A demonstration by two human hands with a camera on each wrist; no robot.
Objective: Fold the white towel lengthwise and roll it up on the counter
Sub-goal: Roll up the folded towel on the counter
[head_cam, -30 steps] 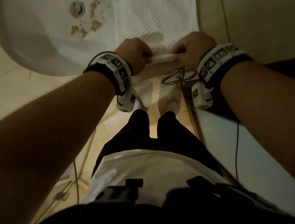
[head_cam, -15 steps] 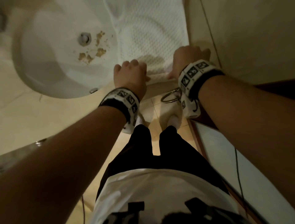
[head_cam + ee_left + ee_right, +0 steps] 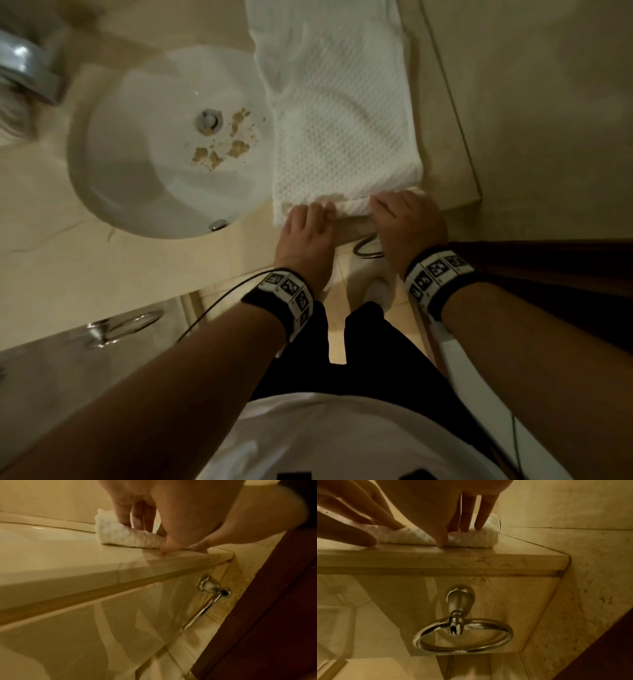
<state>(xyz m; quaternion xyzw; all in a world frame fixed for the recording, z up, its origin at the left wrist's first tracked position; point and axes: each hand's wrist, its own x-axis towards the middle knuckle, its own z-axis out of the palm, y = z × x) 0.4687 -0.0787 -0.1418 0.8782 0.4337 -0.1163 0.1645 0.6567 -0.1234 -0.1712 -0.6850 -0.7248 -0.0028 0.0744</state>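
My hands have uncurled: left hand (image 3: 306,236) and right hand (image 3: 407,222) press flat-fingered on the waffle-textured white towel (image 3: 342,137), rolled edge along the counter (image 3: 447,558) lip, length running away.

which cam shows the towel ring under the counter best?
Right wrist: the whole towel ring faces the camera below the counter edge. Left wrist sees it edge-on; head shows only an arc between the hands.

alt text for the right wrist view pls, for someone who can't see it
Seen from below the counter edge, the right hand presses straight fingers onto a small started roll of white towel lying on the counter. The left hand presses the roll further left, and a chrome towel ring hangs on the panel below.
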